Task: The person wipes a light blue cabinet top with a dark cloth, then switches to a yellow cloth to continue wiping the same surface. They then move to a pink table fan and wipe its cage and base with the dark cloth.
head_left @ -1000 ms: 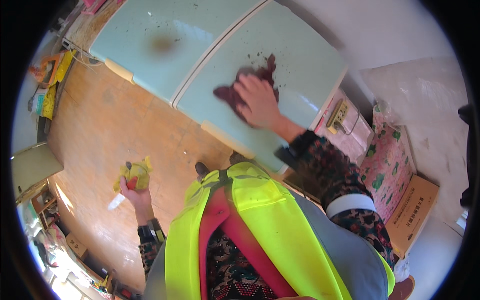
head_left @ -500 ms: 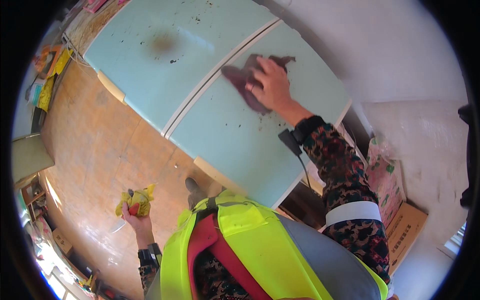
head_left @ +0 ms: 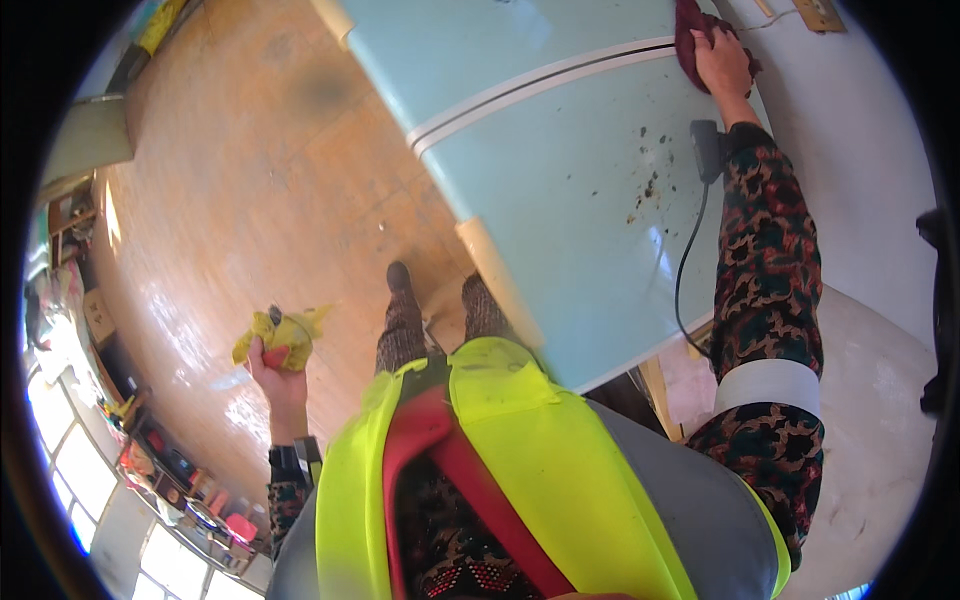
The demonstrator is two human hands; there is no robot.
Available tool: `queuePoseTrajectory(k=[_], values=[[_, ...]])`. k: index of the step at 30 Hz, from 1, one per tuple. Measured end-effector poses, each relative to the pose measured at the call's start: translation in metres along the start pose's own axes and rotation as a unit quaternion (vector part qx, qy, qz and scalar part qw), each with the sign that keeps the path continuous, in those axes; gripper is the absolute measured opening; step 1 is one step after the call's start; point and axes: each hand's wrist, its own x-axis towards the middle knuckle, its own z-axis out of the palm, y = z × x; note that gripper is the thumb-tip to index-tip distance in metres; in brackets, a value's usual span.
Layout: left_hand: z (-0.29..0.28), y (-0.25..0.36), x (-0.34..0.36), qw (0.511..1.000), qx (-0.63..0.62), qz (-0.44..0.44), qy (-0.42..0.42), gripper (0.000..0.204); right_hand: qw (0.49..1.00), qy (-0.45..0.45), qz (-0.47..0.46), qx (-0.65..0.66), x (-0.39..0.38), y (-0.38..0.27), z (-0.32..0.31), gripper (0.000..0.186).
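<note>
My right hand (head_left: 722,62) presses a dark red cloth (head_left: 690,45) against the far right edge of a light blue two-panel surface (head_left: 560,210), close to the seam between the panels. Its fingers are closed over the cloth. Dark specks (head_left: 650,185) dot the near panel. Away to the left, over the brown floor, my left hand (head_left: 278,385) grips a crumpled yellow cloth (head_left: 290,340). Something red and a small dark piece show in that bundle; I cannot make out what they are.
Cream handles (head_left: 485,265) line the surface's left edge. A pale wall (head_left: 850,150) rises at the right. A black cable (head_left: 682,290) hangs from my right wrist. Cluttered shelves (head_left: 190,490) and bright windows (head_left: 75,470) stand at the lower left.
My right hand has slid the dark red cloth from the middle of the near panel to its far right edge. The view has shifted right. My left hand still holds the yellow cloth.
</note>
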Motion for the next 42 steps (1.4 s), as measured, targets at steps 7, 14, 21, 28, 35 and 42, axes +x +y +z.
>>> queuePoseTrajectory(k=[7, 14, 21, 28, 35, 42], values=[[-0.019, -0.013, 0.034, 0.998, -0.01, 0.016, -0.062, 0.036, 0.98, 0.038, -0.176, 0.082, -0.153, -0.155, -0.005, 0.068], [-0.049, -0.01, 0.069, 0.999, 0.021, 0.002, -0.042, 0.042, 0.945, 0.027, -0.286, 0.158, -0.302, -0.286, -0.054, 0.052], [-0.056, -0.01, 0.078, 0.995, -0.024, -0.002, -0.1, 0.033, 0.944, -0.043, -0.295, 0.141, -0.457, -0.204, -0.123, 0.048], [-0.06, -0.018, 0.083, 0.997, -0.059, -0.013, -0.055, 0.034, 0.946, -0.053, -0.285, 0.143, -0.435, -0.153, -0.123, 0.057], [-0.072, -0.007, 0.086, 0.997, -0.054, -0.038, -0.033, 0.033, 0.925, -0.022, -0.378, 0.021, -0.235, -0.286, -0.054, 0.044], [-0.071, -0.008, 0.079, 0.998, -0.044, -0.029, -0.028, 0.035, 0.871, -0.06, -0.477, -0.105, -0.28, -0.26, -0.081, 0.038]])
